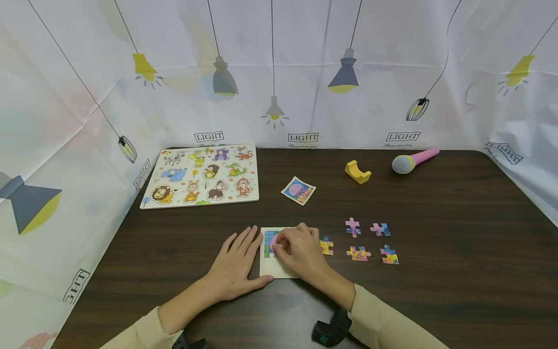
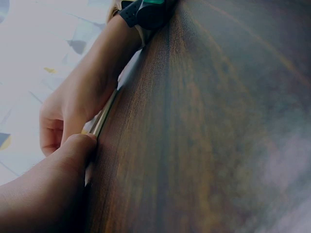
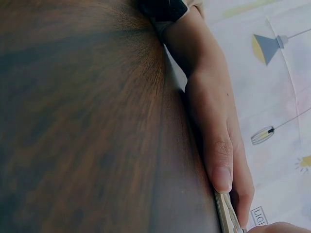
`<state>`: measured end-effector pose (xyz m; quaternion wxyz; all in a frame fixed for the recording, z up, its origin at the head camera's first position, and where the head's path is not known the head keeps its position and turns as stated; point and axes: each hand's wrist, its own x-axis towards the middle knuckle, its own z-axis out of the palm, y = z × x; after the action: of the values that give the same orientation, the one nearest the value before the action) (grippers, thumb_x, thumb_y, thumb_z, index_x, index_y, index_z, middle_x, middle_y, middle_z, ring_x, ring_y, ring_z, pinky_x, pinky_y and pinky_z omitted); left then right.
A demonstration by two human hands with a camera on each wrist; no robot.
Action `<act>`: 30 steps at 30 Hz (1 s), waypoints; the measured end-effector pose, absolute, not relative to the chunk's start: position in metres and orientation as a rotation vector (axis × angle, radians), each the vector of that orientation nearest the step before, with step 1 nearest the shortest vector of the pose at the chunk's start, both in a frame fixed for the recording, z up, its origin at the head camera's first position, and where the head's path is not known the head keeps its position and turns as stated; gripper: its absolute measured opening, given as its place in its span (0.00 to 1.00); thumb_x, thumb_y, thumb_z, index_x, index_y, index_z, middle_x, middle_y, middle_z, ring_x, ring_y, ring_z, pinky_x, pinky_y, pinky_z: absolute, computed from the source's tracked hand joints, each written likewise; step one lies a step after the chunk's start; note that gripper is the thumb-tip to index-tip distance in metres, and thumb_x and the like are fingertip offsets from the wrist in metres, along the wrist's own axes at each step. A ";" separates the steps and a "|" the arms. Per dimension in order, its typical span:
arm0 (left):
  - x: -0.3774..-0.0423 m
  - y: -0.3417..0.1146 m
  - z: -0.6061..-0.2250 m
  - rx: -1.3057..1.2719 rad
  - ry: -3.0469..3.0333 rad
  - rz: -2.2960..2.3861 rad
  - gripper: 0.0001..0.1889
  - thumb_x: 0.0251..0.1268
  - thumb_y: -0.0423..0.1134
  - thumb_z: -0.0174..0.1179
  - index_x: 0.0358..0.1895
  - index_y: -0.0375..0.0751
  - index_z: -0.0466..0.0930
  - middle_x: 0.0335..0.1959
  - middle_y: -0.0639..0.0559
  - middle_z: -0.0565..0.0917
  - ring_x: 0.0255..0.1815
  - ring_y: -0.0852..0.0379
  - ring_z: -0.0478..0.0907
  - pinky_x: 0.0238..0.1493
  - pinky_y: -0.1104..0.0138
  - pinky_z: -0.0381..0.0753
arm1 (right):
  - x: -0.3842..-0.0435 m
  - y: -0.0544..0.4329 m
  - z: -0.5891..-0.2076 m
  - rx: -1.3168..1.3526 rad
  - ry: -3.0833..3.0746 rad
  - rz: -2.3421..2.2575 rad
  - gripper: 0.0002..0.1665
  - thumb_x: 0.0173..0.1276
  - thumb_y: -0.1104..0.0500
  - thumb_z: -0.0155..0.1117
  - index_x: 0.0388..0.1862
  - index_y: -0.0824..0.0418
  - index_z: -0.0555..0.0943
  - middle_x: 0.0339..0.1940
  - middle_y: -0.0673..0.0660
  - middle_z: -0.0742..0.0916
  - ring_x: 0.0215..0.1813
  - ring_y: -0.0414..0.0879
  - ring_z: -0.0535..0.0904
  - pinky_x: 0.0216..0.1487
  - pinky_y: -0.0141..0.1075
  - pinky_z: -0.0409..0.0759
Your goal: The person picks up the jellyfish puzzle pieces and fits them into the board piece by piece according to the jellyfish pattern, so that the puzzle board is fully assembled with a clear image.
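Note:
My left hand (image 1: 234,268) lies flat with straight fingers, its fingertips and thumb at the left edge of a cream puzzle board (image 1: 267,268). Over the board, my right hand (image 1: 302,249) has its thumb and forefinger together on a pink puzzle piece (image 1: 273,241), mostly hidden by the fingers. Blue and green picture parts (image 1: 267,247) show at the board's upper left. In the left wrist view, the left thumb (image 2: 80,145) touches the board's edge (image 2: 103,116). Just right of my right hand, a yellow puzzle piece (image 1: 327,246) lies partly covered.
Several loose pieces lie to the right, among them a pink one (image 1: 352,227) and a yellow-blue one (image 1: 389,255). Behind are a small picture card (image 1: 299,190), an animal board (image 1: 200,177), a yellow arched block (image 1: 358,172) and a pink toy microphone (image 1: 414,161).

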<state>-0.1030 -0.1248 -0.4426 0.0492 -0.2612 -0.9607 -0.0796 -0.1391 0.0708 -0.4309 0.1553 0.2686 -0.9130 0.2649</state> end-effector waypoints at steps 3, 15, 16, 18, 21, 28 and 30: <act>-0.103 -0.125 -0.443 -0.794 -2.930 -0.232 0.50 0.54 0.76 0.32 0.71 0.40 0.51 0.73 0.45 0.49 0.72 0.51 0.42 0.66 0.51 0.44 | -0.139 0.071 -0.432 0.766 -2.600 0.742 0.06 0.55 0.53 0.69 0.27 0.50 0.79 0.19 0.40 0.76 0.30 0.38 0.64 0.41 0.42 0.59; -0.103 -0.124 -0.444 -0.794 -2.922 -0.225 0.50 0.54 0.76 0.32 0.71 0.40 0.51 0.72 0.45 0.49 0.72 0.51 0.43 0.66 0.51 0.45 | -0.139 0.073 -0.432 0.771 -2.576 0.735 0.08 0.53 0.53 0.71 0.27 0.50 0.79 0.20 0.41 0.76 0.30 0.39 0.65 0.42 0.43 0.60; -0.103 -0.124 -0.444 -0.793 -2.924 -0.226 0.50 0.54 0.76 0.32 0.71 0.40 0.51 0.72 0.45 0.49 0.72 0.51 0.43 0.66 0.51 0.45 | -0.138 0.073 -0.431 0.779 -2.571 0.739 0.07 0.53 0.54 0.70 0.27 0.50 0.79 0.21 0.41 0.77 0.30 0.40 0.65 0.42 0.43 0.60; -0.102 -0.125 -0.444 -0.793 -2.927 -0.231 0.50 0.54 0.76 0.32 0.71 0.40 0.51 0.72 0.44 0.49 0.72 0.51 0.43 0.66 0.51 0.45 | -0.138 0.073 -0.431 0.791 -2.559 0.737 0.08 0.53 0.54 0.71 0.27 0.50 0.79 0.21 0.42 0.77 0.31 0.40 0.65 0.42 0.44 0.60; -0.102 -0.125 -0.443 -0.790 -2.932 -0.233 0.50 0.54 0.76 0.32 0.71 0.40 0.51 0.72 0.44 0.50 0.72 0.51 0.43 0.66 0.51 0.45 | -0.139 0.076 -0.429 0.801 -2.539 0.726 0.08 0.53 0.54 0.71 0.28 0.52 0.79 0.21 0.43 0.77 0.31 0.41 0.66 0.43 0.45 0.60; -0.102 -0.125 -0.442 -0.790 -2.942 -0.238 0.50 0.54 0.76 0.32 0.71 0.40 0.51 0.72 0.45 0.49 0.72 0.51 0.42 0.66 0.51 0.44 | -0.141 0.086 -0.425 0.786 -2.510 0.736 0.09 0.52 0.57 0.71 0.30 0.54 0.80 0.22 0.45 0.78 0.34 0.44 0.68 0.44 0.47 0.61; -0.103 -0.124 -0.442 -0.792 -2.946 -0.236 0.50 0.54 0.76 0.32 0.72 0.40 0.50 0.73 0.45 0.49 0.72 0.51 0.42 0.66 0.52 0.44 | -0.142 0.089 -0.424 0.783 -2.507 0.735 0.08 0.53 0.58 0.71 0.31 0.55 0.80 0.24 0.46 0.80 0.35 0.44 0.69 0.44 0.47 0.60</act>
<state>-0.1025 -0.1244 -0.4421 0.0409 -0.2585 -0.9621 -0.0772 -0.1415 0.0886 -0.4243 0.2058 0.2811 -0.8995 0.2638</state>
